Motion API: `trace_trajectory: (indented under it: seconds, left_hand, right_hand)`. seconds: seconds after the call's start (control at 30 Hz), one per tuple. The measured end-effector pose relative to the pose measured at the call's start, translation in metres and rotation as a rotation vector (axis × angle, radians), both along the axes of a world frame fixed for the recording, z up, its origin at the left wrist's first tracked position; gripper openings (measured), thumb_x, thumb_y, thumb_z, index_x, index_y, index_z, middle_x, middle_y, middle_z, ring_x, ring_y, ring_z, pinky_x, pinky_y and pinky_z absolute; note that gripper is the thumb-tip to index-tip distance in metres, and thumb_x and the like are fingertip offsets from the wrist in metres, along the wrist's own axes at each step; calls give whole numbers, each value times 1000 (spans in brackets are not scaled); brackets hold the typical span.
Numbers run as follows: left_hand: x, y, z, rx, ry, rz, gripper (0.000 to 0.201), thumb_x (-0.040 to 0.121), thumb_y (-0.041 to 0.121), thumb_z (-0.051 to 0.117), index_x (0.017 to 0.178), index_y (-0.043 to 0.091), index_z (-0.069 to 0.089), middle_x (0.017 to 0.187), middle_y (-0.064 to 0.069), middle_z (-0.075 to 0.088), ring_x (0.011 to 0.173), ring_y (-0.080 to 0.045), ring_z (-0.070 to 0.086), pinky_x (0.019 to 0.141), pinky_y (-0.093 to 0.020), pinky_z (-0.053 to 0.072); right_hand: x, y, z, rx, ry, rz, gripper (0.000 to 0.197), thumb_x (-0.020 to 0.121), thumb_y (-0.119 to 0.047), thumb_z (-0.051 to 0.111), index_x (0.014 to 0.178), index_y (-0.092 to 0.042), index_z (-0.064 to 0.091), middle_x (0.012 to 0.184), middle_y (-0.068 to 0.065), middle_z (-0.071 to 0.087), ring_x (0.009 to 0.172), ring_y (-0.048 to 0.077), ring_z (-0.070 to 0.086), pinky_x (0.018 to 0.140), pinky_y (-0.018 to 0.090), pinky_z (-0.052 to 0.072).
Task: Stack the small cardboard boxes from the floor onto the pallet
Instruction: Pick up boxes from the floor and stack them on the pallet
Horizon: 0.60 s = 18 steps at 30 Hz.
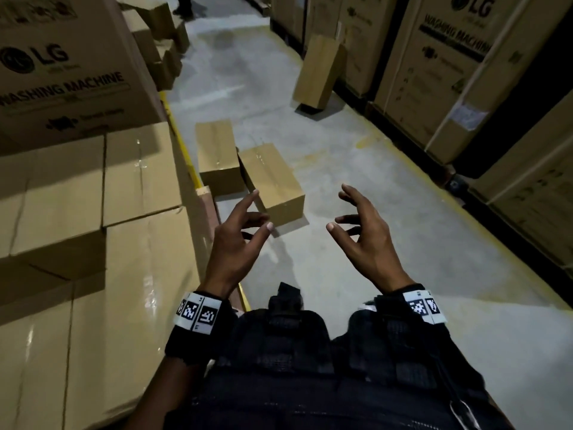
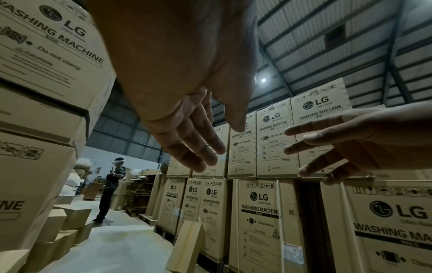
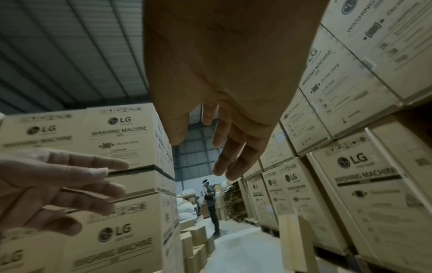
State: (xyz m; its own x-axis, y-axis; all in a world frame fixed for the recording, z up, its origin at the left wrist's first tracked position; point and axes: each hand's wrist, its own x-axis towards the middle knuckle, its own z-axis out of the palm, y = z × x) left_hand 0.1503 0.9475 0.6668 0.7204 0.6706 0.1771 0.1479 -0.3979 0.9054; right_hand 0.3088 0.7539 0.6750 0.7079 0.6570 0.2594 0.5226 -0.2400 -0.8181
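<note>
- Left hand [image 1: 238, 240] and right hand [image 1: 369, 240] hover empty above the floor [image 1: 387, 212], palms facing each other, fingers spread and loosely bent, gripping nothing.
- Near left, stacked plain boxes [image 1: 124, 243] form a low pile; whatever they rest on is hidden.
- Just beyond the left fingertips, a small cardboard box [image 1: 273, 181] lies on the floor, touching a second small box [image 1: 217, 153] farther left.
- Farther right, a third box [image 1: 319, 71] leans tilted against tall washing-machine cartons [image 1: 434, 72].
- Far down the aisle stands a person [image 2: 112, 188].
</note>
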Motion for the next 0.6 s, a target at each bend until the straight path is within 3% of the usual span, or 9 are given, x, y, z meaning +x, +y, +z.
trace_trajectory:
  seconds: [0.13,0.27,0.37,0.5,0.6]
  left_hand:
    - [67,36,-13,-7,-35,-1,66,93,20,74,149,35,44,110,10,72,105,4,66,87,-25,55]
    - [138,88,-20,-16,-66,9,67,92,20,74,146,42,41,110,11,72,105,5,65,82,-25,56]
    - [179,134,-22,-45,-82,56,64,93,19,73,149,35,45,111,15,70,107,6,64,85,-25,58]
    - [219,186,-34,-37,-49,76,61,94,14,72,149,21,48,110,9,70,105,2,65,86,-23,56]
    - [237,213,-37,-61,10,92,61,94,18,72,150,25,47,111,9,71,107,-1,66,84,-22,56]
  right_hand:
    - [66,22,10,-36,-41,-26,67,97,-28,68,155,-32,34,147,-10,49,109,5,64,84,33,58]
    - [142,66,17,-50,-49,-51,66,97,-28,68,155,-34,34,144,-12,50,107,0,63,82,33,58]
    - [189,105,14,-61,-20,-36,67,97,-27,67,155,-33,34,144,-11,51,107,1,63,81,31,58]
    - [234,162,-4,-78,42,-4,66,96,-22,70,154,-27,38,142,-6,54,101,7,67,74,20,55]
    - [257,197,-8,-67,141,14,65,96,-20,70,152,-29,39,141,-7,54,99,6,67,73,18,54]
